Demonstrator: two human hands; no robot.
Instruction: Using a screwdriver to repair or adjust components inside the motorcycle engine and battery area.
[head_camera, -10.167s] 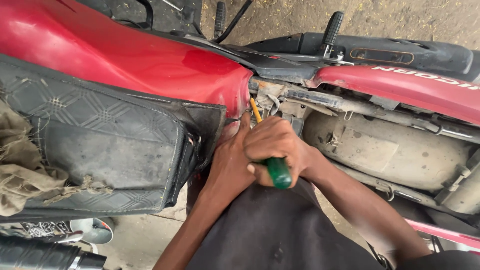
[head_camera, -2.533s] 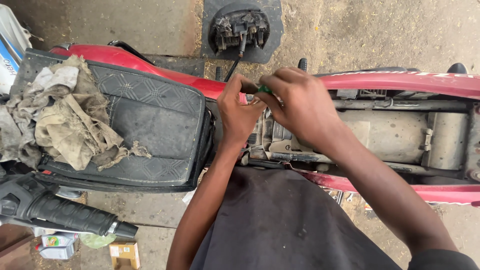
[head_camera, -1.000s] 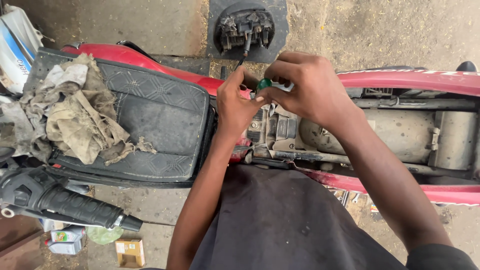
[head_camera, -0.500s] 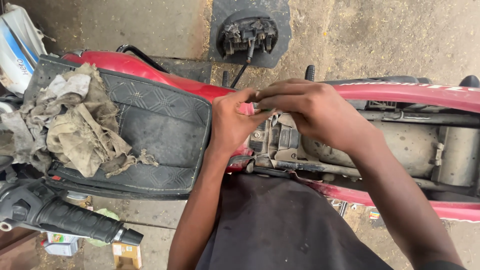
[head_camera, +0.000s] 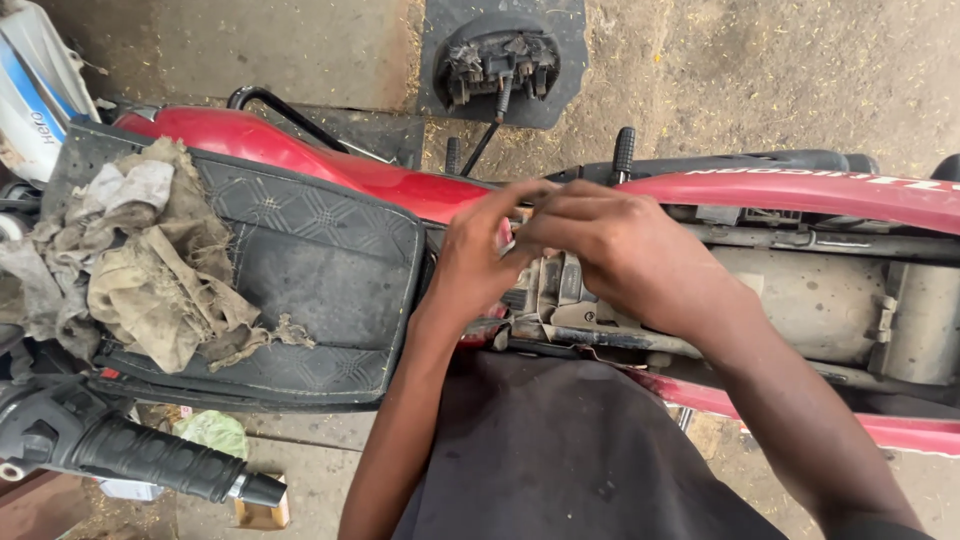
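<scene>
A red motorcycle with its seat off lies across the view, its dusty frame (head_camera: 800, 300) exposed. Both my hands meet at the rear end of the red tank (head_camera: 380, 180). My right hand (head_camera: 620, 250) is curled knuckles-up over the frame parts, and whatever it grips is hidden under the palm. A green-handled screwdriver was in it a second ago. My left hand (head_camera: 480, 265) reaches up from below with fingers apart, its fingertips touching the right hand's fingers.
A black quilted tank cover (head_camera: 300, 270) carries a heap of dirty rags (head_camera: 140, 270). A handlebar grip (head_camera: 150, 460) sticks out at lower left. A black part with a dusty mechanism (head_camera: 500, 60) lies on the concrete beyond the bike. A footpeg (head_camera: 623, 150) stands up behind the frame.
My right hand has closed over the green screwdriver handle, which no longer shows. Both hands shifted slightly lower against the frame, and the view drifted a little.
</scene>
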